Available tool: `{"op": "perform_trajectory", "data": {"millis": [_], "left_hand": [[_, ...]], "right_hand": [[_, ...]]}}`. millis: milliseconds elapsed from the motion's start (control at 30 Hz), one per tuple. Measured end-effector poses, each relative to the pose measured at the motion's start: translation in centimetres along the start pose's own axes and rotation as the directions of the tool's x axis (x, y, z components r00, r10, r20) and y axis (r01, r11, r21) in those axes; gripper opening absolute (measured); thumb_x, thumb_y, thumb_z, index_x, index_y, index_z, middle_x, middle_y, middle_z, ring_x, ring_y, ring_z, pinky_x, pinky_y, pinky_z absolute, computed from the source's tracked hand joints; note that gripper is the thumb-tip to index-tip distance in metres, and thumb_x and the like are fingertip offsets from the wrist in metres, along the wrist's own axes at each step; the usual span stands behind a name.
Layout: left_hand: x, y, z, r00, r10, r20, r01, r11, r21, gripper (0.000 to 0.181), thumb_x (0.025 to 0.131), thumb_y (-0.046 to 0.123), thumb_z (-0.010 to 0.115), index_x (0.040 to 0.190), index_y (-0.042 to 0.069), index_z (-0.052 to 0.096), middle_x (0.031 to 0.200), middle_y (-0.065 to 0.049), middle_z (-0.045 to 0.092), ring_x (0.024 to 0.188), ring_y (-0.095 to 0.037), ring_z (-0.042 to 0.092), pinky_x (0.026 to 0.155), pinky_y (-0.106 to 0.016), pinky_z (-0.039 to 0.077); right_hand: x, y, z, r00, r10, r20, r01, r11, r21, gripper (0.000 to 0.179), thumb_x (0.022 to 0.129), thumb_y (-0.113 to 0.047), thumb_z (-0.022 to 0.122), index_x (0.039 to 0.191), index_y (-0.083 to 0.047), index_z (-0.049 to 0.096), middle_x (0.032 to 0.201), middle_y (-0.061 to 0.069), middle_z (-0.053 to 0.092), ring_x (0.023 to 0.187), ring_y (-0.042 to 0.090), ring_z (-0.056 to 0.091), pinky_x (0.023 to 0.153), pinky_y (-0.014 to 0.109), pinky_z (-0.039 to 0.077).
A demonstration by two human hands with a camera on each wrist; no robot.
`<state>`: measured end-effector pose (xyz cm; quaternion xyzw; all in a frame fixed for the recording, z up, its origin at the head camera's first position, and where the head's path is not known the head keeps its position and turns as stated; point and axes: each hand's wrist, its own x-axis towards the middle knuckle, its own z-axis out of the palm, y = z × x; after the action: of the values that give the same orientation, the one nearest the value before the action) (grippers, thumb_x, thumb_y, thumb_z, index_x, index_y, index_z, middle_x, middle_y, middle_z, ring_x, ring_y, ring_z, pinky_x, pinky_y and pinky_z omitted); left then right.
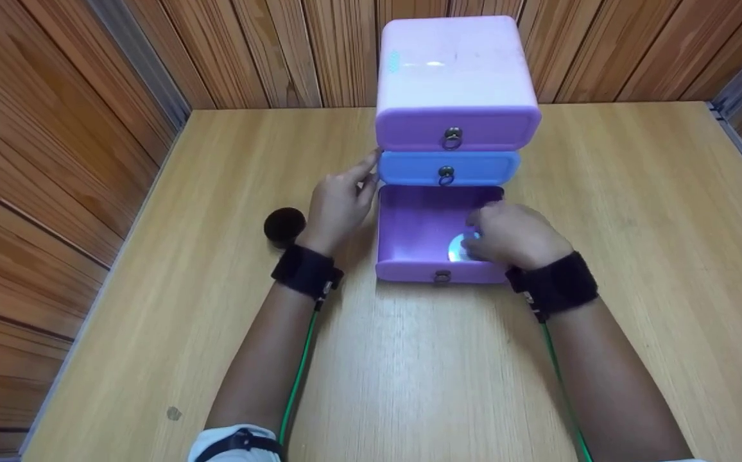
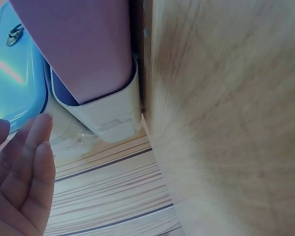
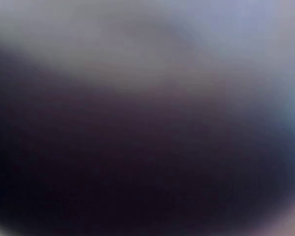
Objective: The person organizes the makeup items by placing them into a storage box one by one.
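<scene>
A small three-drawer cabinet (image 1: 454, 70) has a purple top drawer (image 1: 409, 131), a blue middle drawer (image 1: 403, 168) and a purple bottom drawer (image 1: 403, 273) pulled out furthest. My left hand (image 1: 340, 208) touches the left side by the blue drawer, its fingers loosely extended; these fingers also show beside that drawer in the left wrist view. Inside the bottom drawer is a shiny pale disc (image 1: 456, 249). My right hand (image 1: 518, 234) reaches in over the drawer's right wall, fingers bent down at the disc's edge. Whether they pinch it I cannot tell. The right wrist view is dark and blurred.
A round black object (image 1: 284, 226) lies on the wooden table (image 1: 217, 321), left of my left hand. Wood-plank walls (image 1: 242, 58) stand behind the cabinet and at the left. Green cables (image 1: 299, 372) run from the black wrist bands along both forearms.
</scene>
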<state>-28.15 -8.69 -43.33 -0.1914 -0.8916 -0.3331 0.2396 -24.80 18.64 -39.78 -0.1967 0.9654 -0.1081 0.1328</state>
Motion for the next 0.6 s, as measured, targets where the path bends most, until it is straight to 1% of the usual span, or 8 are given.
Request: {"op": "perform_trajectory", "data": {"millis": [67, 133, 200, 300, 367, 400, 467, 600], "left_hand": [[0.0, 0.0, 0.0, 1.0, -0.001, 0.007, 0.001, 1.0, 0.003, 0.039, 0.097, 0.014, 0.059, 0.136, 0.016, 0.056, 0.097, -0.007, 0.073, 0.045, -0.011, 0.048, 0.043, -0.025, 0.038], [0.0, 0.0, 0.0, 1.0, -0.003, 0.012, 0.003, 1.0, 0.003, 0.039, 0.098, 0.014, 0.058, 0.137, 0.017, 0.056, 0.096, -0.007, 0.074, 0.044, -0.012, 0.045, 0.042, -0.026, 0.037], [0.1, 0.0, 0.0, 1.0, -0.001, 0.011, 0.001, 1.0, 0.001, 0.04, 0.097, 0.014, 0.059, 0.137, 0.016, 0.055, 0.096, -0.007, 0.074, 0.046, -0.011, 0.048, 0.043, -0.024, 0.039], [0.1, 0.0, -0.1, 1.0, 0.002, 0.005, -0.002, 1.0, -0.016, 0.04, 0.097, 0.013, 0.059, 0.136, 0.014, 0.055, 0.098, -0.008, 0.073, 0.052, -0.011, 0.057, 0.046, -0.022, 0.043], [0.0, -0.1, -0.1, 1.0, 0.004, 0.003, -0.004, 1.0, -0.021, 0.04, 0.096, 0.012, 0.06, 0.136, 0.013, 0.055, 0.098, -0.009, 0.073, 0.054, -0.012, 0.059, 0.047, -0.022, 0.044], [0.0, -0.1, -0.1, 1.0, 0.005, 0.005, -0.005, 1.0, -0.023, 0.04, 0.096, 0.012, 0.06, 0.136, 0.013, 0.055, 0.098, -0.009, 0.073, 0.055, -0.012, 0.06, 0.048, -0.023, 0.045], [-0.1, -0.2, -0.1, 1.0, 0.009, 0.006, -0.009, 1.0, -0.016, 0.04, 0.096, 0.012, 0.06, 0.136, 0.014, 0.056, 0.097, -0.009, 0.073, 0.054, -0.013, 0.059, 0.047, -0.024, 0.044], [-0.1, -0.1, -0.1, 1.0, 0.011, 0.018, -0.012, 1.0, 0.004, 0.04, 0.097, 0.014, 0.059, 0.137, 0.015, 0.056, 0.097, -0.009, 0.073, 0.054, -0.014, 0.059, 0.046, -0.027, 0.042]], "right_hand": [[-0.4, 0.5, -0.7, 0.994, -0.028, -0.102, 0.031, 0.999, 0.031, 0.025, 0.091, -0.028, 0.065, 0.102, -0.006, 0.069, 0.086, 0.008, 0.065, 0.073, 0.025, 0.06, 0.065, 0.042, 0.05], [-0.8, 1.2, -1.5, 0.969, -0.042, -0.243, 0.055, 0.997, 0.046, 0.025, 0.092, -0.024, 0.065, 0.107, -0.004, 0.069, 0.091, 0.011, 0.068, 0.078, 0.027, 0.062, 0.069, 0.045, 0.05], [-1.1, 1.9, -2.1, 0.917, -0.052, -0.396, 0.072, 0.997, 0.037, 0.021, 0.093, -0.021, 0.065, 0.101, -0.003, 0.071, 0.089, 0.012, 0.069, 0.078, 0.028, 0.064, 0.068, 0.046, 0.051], [-1.3, 2.8, -2.6, 0.806, -0.031, -0.591, 0.063, 0.997, 0.034, 0.022, 0.094, -0.021, 0.064, 0.099, -0.001, 0.071, 0.089, 0.014, 0.07, 0.072, 0.029, 0.065, 0.063, 0.045, 0.05], [-1.1, 3.2, -2.5, 0.742, -0.007, -0.67, 0.053, 0.997, 0.047, 0.027, 0.095, -0.024, 0.065, 0.104, 0.001, 0.07, 0.092, 0.015, 0.071, 0.072, 0.03, 0.066, 0.063, 0.046, 0.051], [-1.0, 3.4, -2.4, 0.723, 0.007, -0.691, 0.047, 0.997, 0.059, 0.03, 0.095, -0.025, 0.065, 0.108, 0.002, 0.069, 0.096, 0.017, 0.07, 0.074, 0.031, 0.066, 0.064, 0.047, 0.052], [-0.6, 3.6, -2.1, 0.704, 0.024, -0.709, 0.04, 0.997, 0.073, 0.034, 0.095, -0.026, 0.065, 0.114, 0.002, 0.067, 0.101, 0.019, 0.069, 0.078, 0.033, 0.067, 0.067, 0.049, 0.052], [0.1, 4.1, -1.5, 0.707, -0.007, -0.707, 0.046, 0.998, 0.036, 0.032, 0.096, -0.024, 0.063, 0.115, 0.002, 0.065, 0.101, 0.02, 0.069, 0.077, 0.034, 0.067, 0.063, 0.05, 0.051]]}}
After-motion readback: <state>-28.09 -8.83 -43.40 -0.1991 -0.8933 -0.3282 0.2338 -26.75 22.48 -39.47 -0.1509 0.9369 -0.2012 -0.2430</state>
